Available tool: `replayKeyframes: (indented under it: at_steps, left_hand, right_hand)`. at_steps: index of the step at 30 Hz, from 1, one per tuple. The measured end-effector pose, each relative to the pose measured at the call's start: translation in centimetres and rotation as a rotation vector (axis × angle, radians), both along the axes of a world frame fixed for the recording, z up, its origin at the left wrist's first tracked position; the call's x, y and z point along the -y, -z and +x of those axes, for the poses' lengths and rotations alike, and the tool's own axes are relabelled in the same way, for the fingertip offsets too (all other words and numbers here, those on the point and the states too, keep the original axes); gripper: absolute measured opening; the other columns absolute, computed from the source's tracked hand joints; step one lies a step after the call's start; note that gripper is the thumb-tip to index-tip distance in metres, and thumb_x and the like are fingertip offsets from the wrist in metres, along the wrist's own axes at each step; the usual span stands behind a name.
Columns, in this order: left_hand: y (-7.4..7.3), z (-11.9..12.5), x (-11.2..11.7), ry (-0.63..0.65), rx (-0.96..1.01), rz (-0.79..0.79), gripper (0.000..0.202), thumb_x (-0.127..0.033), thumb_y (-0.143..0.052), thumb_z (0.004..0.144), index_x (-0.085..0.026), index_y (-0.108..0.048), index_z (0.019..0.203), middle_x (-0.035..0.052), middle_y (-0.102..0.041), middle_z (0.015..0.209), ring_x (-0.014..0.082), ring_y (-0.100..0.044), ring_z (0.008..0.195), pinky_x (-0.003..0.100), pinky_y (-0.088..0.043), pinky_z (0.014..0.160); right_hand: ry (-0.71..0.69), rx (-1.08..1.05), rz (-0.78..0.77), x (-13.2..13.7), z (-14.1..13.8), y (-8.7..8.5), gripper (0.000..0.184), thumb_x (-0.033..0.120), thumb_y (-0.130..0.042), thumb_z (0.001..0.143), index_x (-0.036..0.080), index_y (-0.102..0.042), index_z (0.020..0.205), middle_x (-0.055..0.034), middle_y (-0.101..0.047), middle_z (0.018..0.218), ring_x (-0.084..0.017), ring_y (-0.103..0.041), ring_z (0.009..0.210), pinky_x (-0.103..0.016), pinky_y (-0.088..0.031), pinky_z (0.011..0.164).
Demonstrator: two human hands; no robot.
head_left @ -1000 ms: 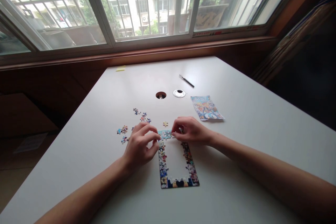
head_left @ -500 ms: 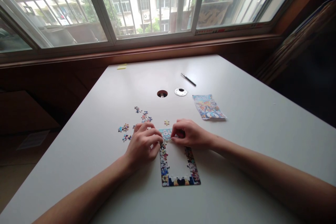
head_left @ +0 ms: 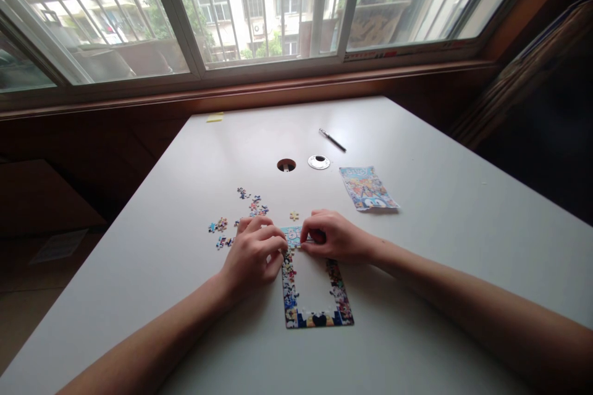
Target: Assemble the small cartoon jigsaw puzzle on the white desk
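Note:
A partly assembled jigsaw puzzle point(head_left: 319, 320) lies on the white table, its border joined around a bare middle. Against its upper left corner rests my left hand point(head_left: 257, 250), fingers curled and closed on the edge. My right hand point(head_left: 336, 234) is at the light blue top strip, thumb and index finger pinched over a jigsaw piece that the fingertips mostly hide. Just beyond the top edge, between both hands, sits a single yellowish jigsaw piece point(head_left: 294, 216). Several loose pieces point(head_left: 258, 206) are scattered to the left, some partly behind my left hand.
A printed picture sheet point(head_left: 368, 188) lies to the right, beyond my right hand. Farther back are a dark pen point(head_left: 332, 140), a round cable hole point(head_left: 286, 165) and its metal cover point(head_left: 319, 162). A yellow sticky strip point(head_left: 215, 117) marks the far left edge, below the barred window.
My right hand's fingertips have shifted very slightly left along the top strip. My left hand stays in place, and the loose pieces have not moved.

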State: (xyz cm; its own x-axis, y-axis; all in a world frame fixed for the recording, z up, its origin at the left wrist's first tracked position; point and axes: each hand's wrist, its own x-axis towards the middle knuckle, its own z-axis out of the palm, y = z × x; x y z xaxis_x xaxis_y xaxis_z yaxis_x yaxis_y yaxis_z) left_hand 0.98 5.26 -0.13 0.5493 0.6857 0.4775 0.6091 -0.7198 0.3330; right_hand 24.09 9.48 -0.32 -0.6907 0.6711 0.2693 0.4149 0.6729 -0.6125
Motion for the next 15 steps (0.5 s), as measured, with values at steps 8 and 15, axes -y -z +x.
replayKeyframes:
  at_steps: [8,15]
  left_hand:
    - [0.10,-0.02,-0.06,0.001,-0.017,-0.006,0.018,-0.006,-0.057,0.079,-0.022,-0.066,0.080,0.0007,-0.072,0.089,0.0248,-0.056,0.099,0.043,-0.035,0.092]
    - [0.16,-0.02,-0.06,0.001,-0.023,-0.003,0.018,-0.006,-0.057,0.079,-0.022,-0.066,0.080,0.0013,-0.072,0.089,0.0249,-0.056,0.099,0.044,-0.035,0.091]
  right_hand:
    - [-0.008,0.002,0.002,-0.14,0.10,0.24,0.006,0.014,-0.070,0.077,0.018,-0.068,0.081,0.0054,-0.052,0.060,-0.011,-0.049,0.062,-0.025,-0.041,0.070]
    - [-0.013,-0.019,-0.010,-0.12,0.23,0.05,0.010,0.012,-0.069,0.076,0.019,-0.070,0.083,0.0053,-0.052,0.060,-0.010,-0.049,0.061,-0.025,-0.042,0.068]
